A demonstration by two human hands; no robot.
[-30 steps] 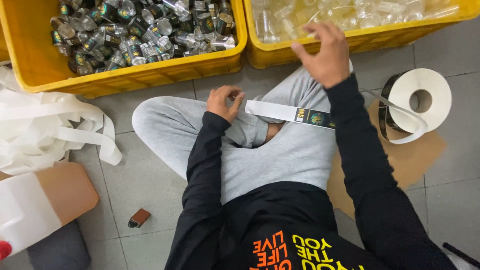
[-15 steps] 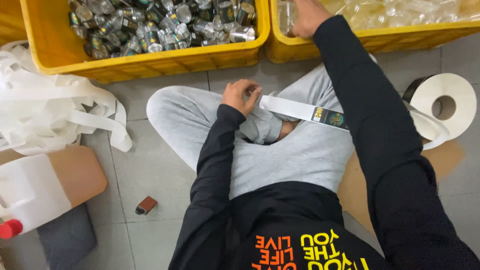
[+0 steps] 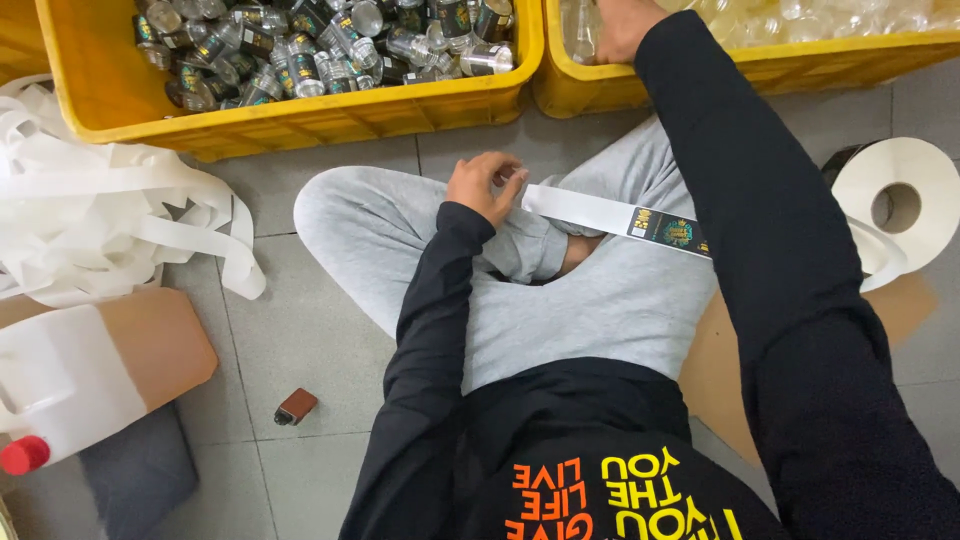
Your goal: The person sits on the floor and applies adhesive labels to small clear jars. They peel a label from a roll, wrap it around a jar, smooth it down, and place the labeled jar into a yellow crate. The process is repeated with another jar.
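I sit cross-legged on a tiled floor in grey trousers. My left hand pinches the free end of a white backing strip that carries a dark label and runs across my lap to a big white label roll at my right. My right hand reaches into the right yellow crate, which holds several clear unlabelled jars; what its fingers hold is hidden. The left yellow crate is full of small jars with dark labels.
A heap of used white backing tape lies at my left. Below it are a white jug with a red cap and brown cardboard. A small brown object sits on the tiles. More cardboard lies under my right side.
My right hand has gone from above my knee forward into the right crate. My view has shifted nearer to the crates. My left hand keeps its hold on the strip.
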